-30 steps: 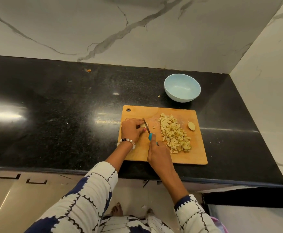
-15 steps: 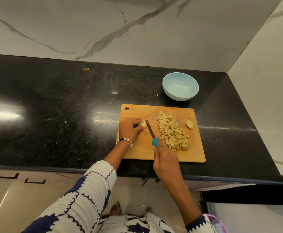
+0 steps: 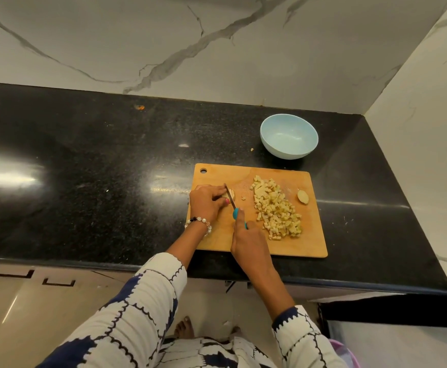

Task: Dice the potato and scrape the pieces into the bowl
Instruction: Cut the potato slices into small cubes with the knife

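Pinning the small, slippery potato (image 3: 230, 193) at the board's (image 3: 315, 235) nine o'clock, left hand (image 3: 207, 201) curls fingers clear; right hand (image 3: 247, 241) grips the knife (image 3: 231, 200).

potato (image 3: 231, 193): small pale uncut piece, left part of board (image 3: 307, 243), half hidden | dice (image 3: 275, 207): heap of pale yellow cubes, board middle-right | end slice (image 3: 302, 196): flat, right of heap | bowl (image 3: 288, 136): light blue, upright, empty, just beyond board's far right

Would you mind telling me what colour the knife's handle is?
Turquoise blue, on the small knife handle in the right hand; the head view shows it.
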Demonstrator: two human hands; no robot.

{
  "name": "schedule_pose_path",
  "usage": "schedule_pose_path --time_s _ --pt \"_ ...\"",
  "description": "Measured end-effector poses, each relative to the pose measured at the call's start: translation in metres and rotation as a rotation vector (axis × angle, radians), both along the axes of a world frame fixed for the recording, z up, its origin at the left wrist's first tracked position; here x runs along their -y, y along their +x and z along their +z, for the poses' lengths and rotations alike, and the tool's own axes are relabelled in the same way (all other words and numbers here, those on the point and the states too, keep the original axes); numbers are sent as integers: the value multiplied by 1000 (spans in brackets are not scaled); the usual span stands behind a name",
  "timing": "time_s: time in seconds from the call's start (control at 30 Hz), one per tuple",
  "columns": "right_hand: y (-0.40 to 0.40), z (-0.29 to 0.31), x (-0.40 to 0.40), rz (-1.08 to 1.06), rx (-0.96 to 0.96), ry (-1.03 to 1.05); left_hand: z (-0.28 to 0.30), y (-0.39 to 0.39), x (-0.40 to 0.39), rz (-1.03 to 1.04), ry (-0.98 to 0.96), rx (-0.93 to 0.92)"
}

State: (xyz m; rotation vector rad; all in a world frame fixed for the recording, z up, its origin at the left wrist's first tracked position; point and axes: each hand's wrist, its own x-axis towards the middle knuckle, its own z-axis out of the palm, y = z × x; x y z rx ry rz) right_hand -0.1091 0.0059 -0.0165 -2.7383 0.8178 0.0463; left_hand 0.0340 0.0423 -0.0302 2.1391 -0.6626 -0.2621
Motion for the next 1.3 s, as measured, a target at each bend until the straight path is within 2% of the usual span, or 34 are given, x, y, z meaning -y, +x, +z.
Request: schedule_pose_path --time_s 0.13,0.3,0.47,0.9,1.1,1.17,1.3 --pt "-21 1 -11 -18 -54 69 0 0 1 5 -1 -2" --pt "-52 8 -18 -41 44 139 1 -1 1 15 -8 -22" --pt "-24 14 -2 -41 168 75 0 1 -3 63 -7 -100" --pt "3 8 -2 1 -9 7 -6 2 -2 64 -1 -4" --pt "-34 9 -18 16 -131 85 -6 2 -1 88 -16 -26" --pt "-47 11 -22 16 -104 103 -5 2 -2 92 -17 -38" --pt "-39 17 -8 -32 103 108 -5 2 -3 96 -25 -70"
